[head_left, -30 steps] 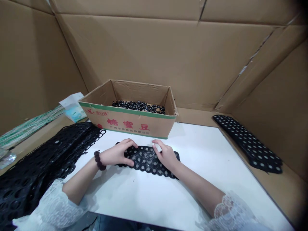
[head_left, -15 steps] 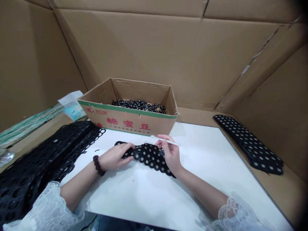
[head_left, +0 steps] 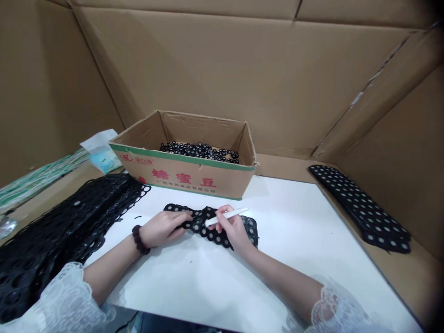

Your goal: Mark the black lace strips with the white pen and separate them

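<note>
A black sheet with rows of pale round dots [head_left: 215, 238] lies on the white board in front of me, its middle slightly humped. My left hand [head_left: 163, 228] grips its left end, the fingers on top and the thumb at the near edge. Between the fingertips of my right hand [head_left: 234, 229] is a slim white pen-like stick [head_left: 237, 212], slanted with its lower left tip at the middle of the sheet. The hand covers part of the sheet. Whether the tip touches a dot, I cannot tell.
Behind the sheet stands a cardboard box [head_left: 183, 173] with many small black rings [head_left: 199, 150] inside. Punched black sheets [head_left: 69, 222] are heaped at the left, near green-white strands [head_left: 41, 178] and a tissue pack [head_left: 102, 155]. More dotted sheets [head_left: 357, 203] lie at the right.
My right hand has moved left along the sheet, and the stick's tip now points down at the sheet's middle. The sheet's right end has come into view and lies flatter. My left hand stays nearly in place.
</note>
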`<state>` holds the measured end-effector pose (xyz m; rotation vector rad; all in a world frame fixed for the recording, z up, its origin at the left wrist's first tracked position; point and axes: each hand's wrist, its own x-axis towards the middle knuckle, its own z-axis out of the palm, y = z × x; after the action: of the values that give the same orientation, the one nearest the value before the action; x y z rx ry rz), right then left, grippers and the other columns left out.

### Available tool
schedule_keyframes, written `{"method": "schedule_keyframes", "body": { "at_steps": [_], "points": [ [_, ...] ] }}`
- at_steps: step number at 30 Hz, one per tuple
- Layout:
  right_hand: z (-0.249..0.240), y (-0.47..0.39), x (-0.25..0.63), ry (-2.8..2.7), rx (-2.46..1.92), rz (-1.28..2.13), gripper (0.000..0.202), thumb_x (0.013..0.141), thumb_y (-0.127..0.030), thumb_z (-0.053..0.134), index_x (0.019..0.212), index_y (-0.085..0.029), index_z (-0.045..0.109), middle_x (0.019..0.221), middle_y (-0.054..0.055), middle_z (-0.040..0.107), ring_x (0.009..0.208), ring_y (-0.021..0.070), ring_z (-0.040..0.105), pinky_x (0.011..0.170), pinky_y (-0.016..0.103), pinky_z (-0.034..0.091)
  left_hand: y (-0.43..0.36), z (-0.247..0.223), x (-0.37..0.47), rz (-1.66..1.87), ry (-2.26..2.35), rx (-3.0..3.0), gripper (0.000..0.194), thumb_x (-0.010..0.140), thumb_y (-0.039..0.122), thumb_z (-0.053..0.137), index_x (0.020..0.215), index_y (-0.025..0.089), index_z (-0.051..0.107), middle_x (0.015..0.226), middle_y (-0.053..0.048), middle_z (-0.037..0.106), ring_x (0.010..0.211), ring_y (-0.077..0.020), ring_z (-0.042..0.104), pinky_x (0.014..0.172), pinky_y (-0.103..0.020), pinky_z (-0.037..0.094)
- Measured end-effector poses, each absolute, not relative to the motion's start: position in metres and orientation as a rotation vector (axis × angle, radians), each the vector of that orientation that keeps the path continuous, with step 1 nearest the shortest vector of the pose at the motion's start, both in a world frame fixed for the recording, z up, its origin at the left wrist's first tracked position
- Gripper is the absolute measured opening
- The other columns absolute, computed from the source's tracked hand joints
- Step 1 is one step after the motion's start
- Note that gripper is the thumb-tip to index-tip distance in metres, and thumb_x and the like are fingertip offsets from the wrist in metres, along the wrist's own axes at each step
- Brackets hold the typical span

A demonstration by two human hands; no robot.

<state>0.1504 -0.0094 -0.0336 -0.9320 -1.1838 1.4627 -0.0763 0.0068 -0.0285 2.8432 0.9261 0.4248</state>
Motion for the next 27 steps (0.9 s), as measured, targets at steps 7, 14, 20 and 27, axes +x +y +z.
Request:
{"method": "schedule_keyframes", "body": {
  "at_steps": [7, 14, 20, 27],
  "points": [
    [-0.04, -0.01, 0.15, -1.238, -0.932, 1.506, 0.022, 0.076, -0.037, 0.056, 0.074, -0.02, 0.042, 0.052, -0.005, 0.054, 0.048, 0.0093, 0.05, 0.049, 0.022, 0.038, 0.003, -0.031, -0.069, 0.593, 0.946, 3.019, 0.022, 0.081, 0.017, 0.038, 0.096, 0.012, 0.053, 0.102, -0.012, 0.063, 0.09, -0.0191, 0.062, 0.076, -0.03, 0.051],
    [-0.037, -0.012, 0.151, -1.269, -0.983, 1.482, 0.026, 0.073, -0.037, 0.058, 0.069, -0.02, 0.038, 0.051, -0.004, 0.056, 0.046, 0.0093, 0.051, 0.048, 0.022, 0.039, -0.002, -0.034, -0.061, 0.617, 1.273, 2.918, 0.028, 0.079, 0.018, 0.038, 0.099, 0.012, 0.056, 0.083, -0.008, 0.067, 0.072, -0.0184, 0.063, 0.065, -0.03, 0.051],
    [-0.036, -0.013, 0.149, -1.332, -1.031, 1.452, 0.025, 0.073, -0.034, 0.056, 0.065, -0.021, 0.037, 0.049, -0.004, 0.057, 0.046, 0.0104, 0.053, 0.047, 0.022, 0.04, -0.002, -0.024, -0.067, 0.353, 0.945, 3.087, 0.041, 0.078, 0.021, 0.045, 0.118, 0.016, 0.044, 0.113, -0.01, 0.057, 0.092, -0.02, 0.059, 0.076, -0.03, 0.05],
    [-0.036, -0.013, 0.15, -1.302, -1.002, 1.457, 0.02, 0.072, -0.024, 0.053, 0.063, -0.021, 0.035, 0.043, -0.006, 0.054, 0.04, 0.009, 0.05, 0.043, 0.02, 0.036, -0.005, -0.029, -0.059, 0.628, 0.729, 3.416, 0.019, 0.082, 0.014, 0.045, 0.098, 0.013, 0.055, 0.097, -0.009, 0.063, 0.083, -0.0188, 0.061, 0.077, -0.033, 0.051]
  ]
}}
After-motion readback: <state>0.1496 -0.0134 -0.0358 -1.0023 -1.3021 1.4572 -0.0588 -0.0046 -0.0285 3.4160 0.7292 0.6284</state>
